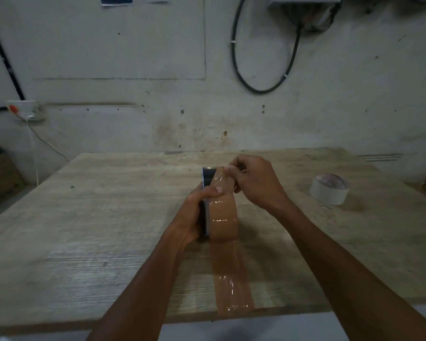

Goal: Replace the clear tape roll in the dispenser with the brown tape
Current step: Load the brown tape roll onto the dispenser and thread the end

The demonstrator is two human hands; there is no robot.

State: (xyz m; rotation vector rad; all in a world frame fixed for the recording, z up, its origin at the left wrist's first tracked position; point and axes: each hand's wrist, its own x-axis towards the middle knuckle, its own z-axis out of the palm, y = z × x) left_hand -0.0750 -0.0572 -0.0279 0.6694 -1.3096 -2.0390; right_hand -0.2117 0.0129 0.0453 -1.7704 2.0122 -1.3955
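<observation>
Wooden table (108, 217), pale and worn, against a stained whitish wall (133, 57); black cable (263, 89) looped above, socket (27, 110) at far left. Left hand (194, 212) closed around dark dispenser (208, 177) with brown tape (224, 217) mounted, near table centre. Right hand (253, 180) pinching the tape end at dispenser top. Brown strip (231, 274) stuck along table toward near edge. Clear tape roll (329, 189) lying well apart at right.

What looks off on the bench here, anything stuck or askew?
Yes: a strip of brown tape lies stuck flat on the table, running from the brown tape roll to the near edge. The tape pinched by the right hand looks wrinkled. The pale roll sits apart, undisturbed.
</observation>
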